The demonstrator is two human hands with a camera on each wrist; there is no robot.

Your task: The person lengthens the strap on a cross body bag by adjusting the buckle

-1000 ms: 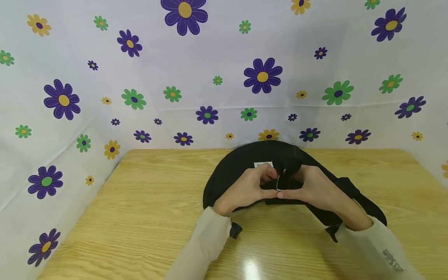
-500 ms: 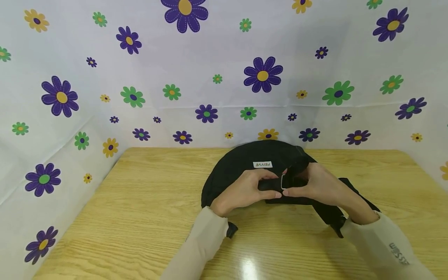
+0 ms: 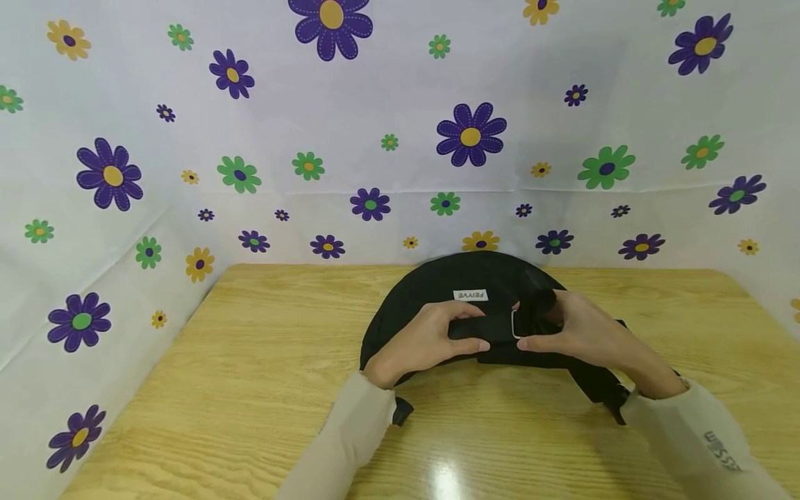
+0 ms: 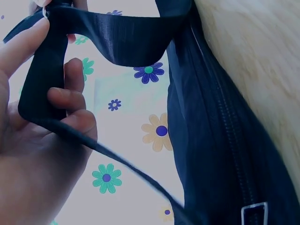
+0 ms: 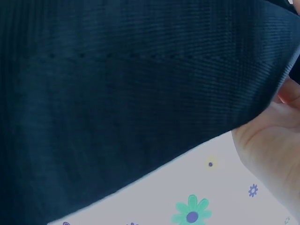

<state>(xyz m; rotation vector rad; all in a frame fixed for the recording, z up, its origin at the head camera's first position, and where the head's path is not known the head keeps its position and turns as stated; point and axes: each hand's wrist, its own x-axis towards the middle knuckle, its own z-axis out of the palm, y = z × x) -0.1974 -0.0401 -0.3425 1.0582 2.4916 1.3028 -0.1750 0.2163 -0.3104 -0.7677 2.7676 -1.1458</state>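
A black crescent-shaped bag (image 3: 406, 305) with a white label (image 3: 470, 295) lies on the table, its curved side toward the back. My left hand (image 3: 415, 344) grips a flat black strap (image 3: 478, 330), thumb along the near edge and fingers behind. Just right of it, my right hand (image 3: 584, 333) pinches the strap beside a silver metal buckle (image 3: 515, 324), where the webbing bunches into a loop. In the left wrist view, the strap (image 4: 42, 79) runs through the left fingers past the zippered bag (image 4: 201, 126). Wide webbing (image 5: 131, 93) fills most of the right wrist view, hiding the right fingertips.
The wooden table (image 3: 281, 389) reaches back to a white cloth (image 3: 350, 125) printed with flowers. A dark strap end (image 3: 402, 411) pokes out beside the left sleeve. Another piece (image 3: 615, 403) hangs by the right cuff. A second metal ring (image 4: 254, 213) shows on the bag.
My hands have drawn apart, the left sliding left along the strap and the right shifting right with the buckle. More flat strap shows between them, and the white label is uncovered.
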